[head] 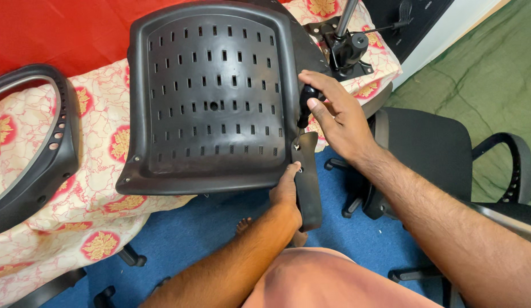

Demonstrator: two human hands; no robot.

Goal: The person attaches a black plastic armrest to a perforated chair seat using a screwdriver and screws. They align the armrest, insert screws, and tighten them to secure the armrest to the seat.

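Both hands at seat pan (211, 102) edge w/ screwdriver (305, 102).

Seat pan (214, 97): matt black slotted plastic; bedsheet (106, 165): printed cloth.

A cream bed sheet with red and gold flower medallions (100, 171) covers the bed. A curved black plastic armrest loop (46, 148) lies on it at the left. A black metal chair mechanism with a gas-lift rod (345, 48) rests at the top. An assembled black office chair (431, 151) stands on blue carpet (220, 219); green floor covering (482, 80) lies beyond.
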